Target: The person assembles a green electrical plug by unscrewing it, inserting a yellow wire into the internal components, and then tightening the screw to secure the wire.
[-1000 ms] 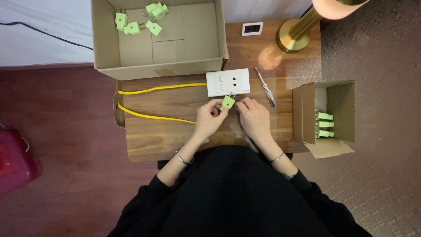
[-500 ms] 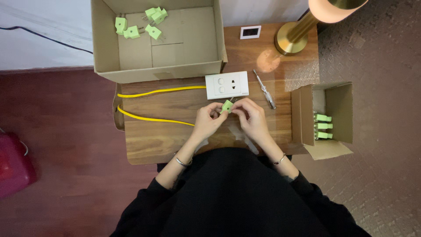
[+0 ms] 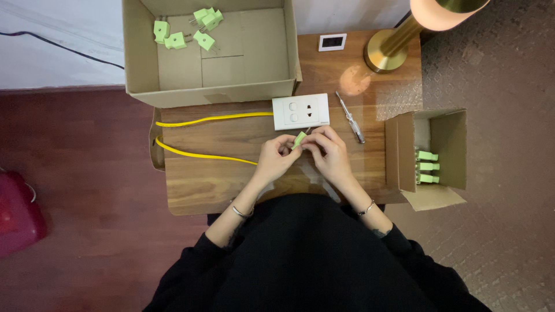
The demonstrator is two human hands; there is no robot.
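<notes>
Small wooden table stood on a dark red floor, patterned carpet to the right, white wall strip at the top. Far left, a red object was cut off by the frame edge; couldn't identify it. A black cable ran along the wall, its ends out of view. Large cardboard box sat at the table's back left, with several green plugs loose inside. Yellow cable looped from the table's left edge; one run reached the white socket plate, the other disappeared behind the left hand. Both hands met just in front of the plate, fingertips pinched together on one green plug. Left hand gripped its lower end, right hand its upper side; most of the plug was covered by fingers, prongs not visible. Screwdriver lay right of the plate, untouched. Brass lamp was behind it, shade cropped. Small open box at far right held three green plugs in a row.
</notes>
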